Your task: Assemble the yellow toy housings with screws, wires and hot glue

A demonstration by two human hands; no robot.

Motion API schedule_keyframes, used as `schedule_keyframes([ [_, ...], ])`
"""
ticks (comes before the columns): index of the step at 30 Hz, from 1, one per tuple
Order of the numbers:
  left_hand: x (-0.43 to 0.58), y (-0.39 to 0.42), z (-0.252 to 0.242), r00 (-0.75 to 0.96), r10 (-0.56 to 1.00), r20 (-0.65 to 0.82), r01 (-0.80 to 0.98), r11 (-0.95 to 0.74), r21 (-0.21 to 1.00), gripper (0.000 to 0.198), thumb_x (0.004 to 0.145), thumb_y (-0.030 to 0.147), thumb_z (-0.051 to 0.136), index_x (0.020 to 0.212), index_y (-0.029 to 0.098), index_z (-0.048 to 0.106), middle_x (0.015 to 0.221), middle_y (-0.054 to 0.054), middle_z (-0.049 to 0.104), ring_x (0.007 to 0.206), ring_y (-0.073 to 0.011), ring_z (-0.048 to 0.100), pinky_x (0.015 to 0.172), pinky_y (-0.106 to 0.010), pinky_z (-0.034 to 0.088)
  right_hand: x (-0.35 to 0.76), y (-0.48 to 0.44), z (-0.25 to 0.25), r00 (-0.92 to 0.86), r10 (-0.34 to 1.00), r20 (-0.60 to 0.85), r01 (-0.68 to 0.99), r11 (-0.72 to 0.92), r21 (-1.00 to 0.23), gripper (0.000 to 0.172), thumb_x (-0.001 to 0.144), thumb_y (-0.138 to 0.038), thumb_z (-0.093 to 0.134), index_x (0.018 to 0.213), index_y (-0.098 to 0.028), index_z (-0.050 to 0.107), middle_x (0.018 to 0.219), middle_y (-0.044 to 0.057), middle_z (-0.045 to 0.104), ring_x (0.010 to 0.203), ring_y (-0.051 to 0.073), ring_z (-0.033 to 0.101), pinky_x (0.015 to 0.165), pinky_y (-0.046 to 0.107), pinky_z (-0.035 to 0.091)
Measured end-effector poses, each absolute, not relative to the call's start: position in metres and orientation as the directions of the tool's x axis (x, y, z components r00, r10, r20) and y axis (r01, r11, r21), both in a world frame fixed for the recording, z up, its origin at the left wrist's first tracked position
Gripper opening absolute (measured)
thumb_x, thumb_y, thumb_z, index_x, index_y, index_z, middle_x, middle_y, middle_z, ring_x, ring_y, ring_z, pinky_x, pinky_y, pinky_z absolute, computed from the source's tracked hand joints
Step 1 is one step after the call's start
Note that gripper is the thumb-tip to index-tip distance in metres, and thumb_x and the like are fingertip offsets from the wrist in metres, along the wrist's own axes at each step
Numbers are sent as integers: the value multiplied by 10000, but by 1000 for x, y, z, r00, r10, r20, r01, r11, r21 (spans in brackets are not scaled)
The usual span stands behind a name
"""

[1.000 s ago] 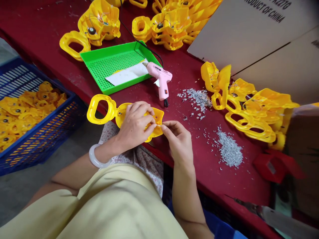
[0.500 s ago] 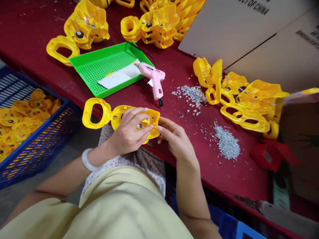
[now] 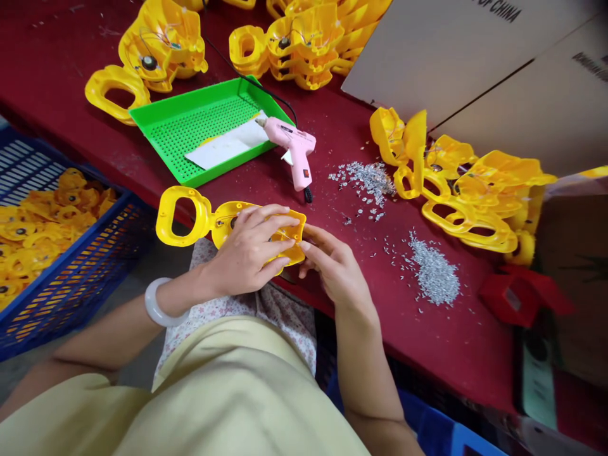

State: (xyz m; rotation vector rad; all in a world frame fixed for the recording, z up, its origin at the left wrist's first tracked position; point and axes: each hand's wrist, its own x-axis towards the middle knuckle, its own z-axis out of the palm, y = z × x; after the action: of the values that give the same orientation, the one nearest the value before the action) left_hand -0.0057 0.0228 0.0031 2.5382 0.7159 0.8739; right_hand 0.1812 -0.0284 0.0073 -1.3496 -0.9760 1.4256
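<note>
Left hand (image 3: pixel 244 253) clamped the yellow plastic housing (image 3: pixel 225 221)! Right hand (image 3: pixel 332 269) at its rim, grip unclear. A loose hold risked a drop.

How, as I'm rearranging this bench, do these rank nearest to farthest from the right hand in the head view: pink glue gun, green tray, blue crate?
1. Pink glue gun, ahead of the right hand, on the bench.
2. Green tray, further left.
3. Blue crate, far left, off the bench.

Red-topped workbench (image 3: pixel 456 354) above grey floor (image 3: pixel 166 266)
</note>
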Motion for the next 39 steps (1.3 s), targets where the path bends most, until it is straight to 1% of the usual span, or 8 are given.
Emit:
schedule_keyframes([
  [6,-8,25,5,650,556,519,275,-808,521,220,909,155,527,1082,134,661,1301,-150,591,1300,-281,473,1081,-522,422,178,-29,9,56,954,-294,-109,-287,-952,400,755,-382,713,1117,-218,667,1104,56,685,606,71,552,435,196,498],
  [12,-4,23,2,703,535,469,334,-830,446,232,909,275,585,1076,131,655,1301,-159,584,1321,-328,437,1084,-565,407,177,-30,8,53,957,-285,-106,-278,-955,413,763,-394,703,1139,-230,655,1103,50,680,631,81,573,441,198,496],
  [15,-4,24,6,706,530,469,310,-827,469,209,920,261,567,1067,144,660,1298,-146,586,1312,-306,448,1092,-537,412,176,-29,8,66,953,-296,-112,-288,-951,422,755,-392,705,1139,-226,655,1080,50,685,613,78,563,433,199,491],
  [20,-22,27,21,504,626,596,357,-778,516,177,928,177,517,1014,171,672,1215,-122,618,1211,-242,540,1041,-479,472,176,-28,8,84,946,-314,-123,-303,-945,414,735,-383,712,1106,-204,661,1049,53,687,567,61,528,407,194,473],
  [24,-45,34,20,545,633,550,500,-772,394,216,901,335,594,1036,202,697,1250,-126,593,1256,-303,483,1054,-546,416,178,-27,5,84,944,-321,-136,-308,-942,433,719,-396,729,1097,-200,652,1055,57,684,570,62,529,399,195,473],
  [29,-58,39,4,647,634,423,603,-765,225,528,874,611,525,1187,210,667,1341,-179,510,1315,-381,388,1045,-611,346,178,-24,6,102,939,-329,-103,-319,-942,494,696,-419,743,1116,-178,646,1026,69,681,558,64,525,393,205,461],
  [36,-62,43,5,687,642,340,590,-766,256,568,891,604,498,1263,192,619,1357,-196,476,1293,-361,395,1047,-575,372,178,-23,7,104,940,-326,-59,-322,-945,503,703,-417,729,1129,-167,639,1023,75,679,596,78,541,415,203,457],
  [39,-64,46,8,689,639,343,603,-767,219,642,860,655,501,1268,173,618,1358,-210,465,1294,-380,383,1051,-580,364,179,-23,5,111,939,-326,-49,-322,-945,504,715,-415,716,1143,-161,636,971,63,676,591,79,542,428,209,460],
])
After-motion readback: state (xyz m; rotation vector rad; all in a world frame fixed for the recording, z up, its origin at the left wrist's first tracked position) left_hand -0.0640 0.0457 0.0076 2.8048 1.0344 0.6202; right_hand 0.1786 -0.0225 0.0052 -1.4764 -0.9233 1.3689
